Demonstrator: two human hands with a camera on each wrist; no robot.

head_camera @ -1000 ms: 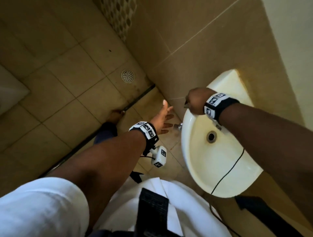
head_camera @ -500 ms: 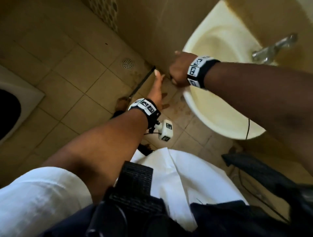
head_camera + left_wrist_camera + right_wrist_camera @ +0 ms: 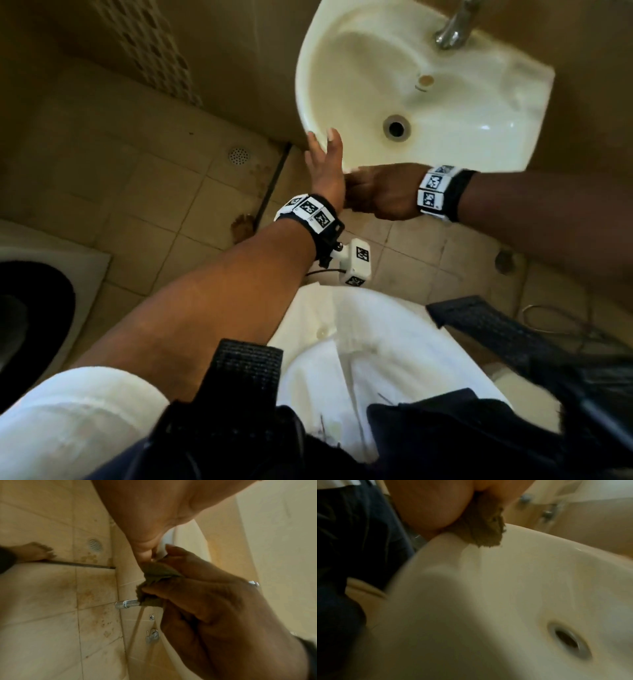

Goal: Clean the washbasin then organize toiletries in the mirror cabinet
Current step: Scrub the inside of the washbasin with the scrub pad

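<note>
Floor drain (image 3: 238,156) seen in tiled floor at far left. Left hand (image 3: 325,168) laid flat, fingers straight, against front-left rim of washbasin (image 3: 486,113); nothing held. Just right of it, touching, right hand (image 3: 383,195) curled round brownish scrub pad (image 3: 154,573), pad pressed on basin's front rim (image 3: 539,539). Pad hidden under fist in head view; material possibly cloth, blur prevents certainty. Basin fixed to wall, drain hole (image 3: 396,127) at centre. Tap (image 3: 452,31) seen at basin's back edge, upper right.

Bathroom; washbasin (image 3: 479,144) w/ tap (image 3: 450,32), tiled floor (image 3: 120,178), drain (image 3: 238,156)
</note>
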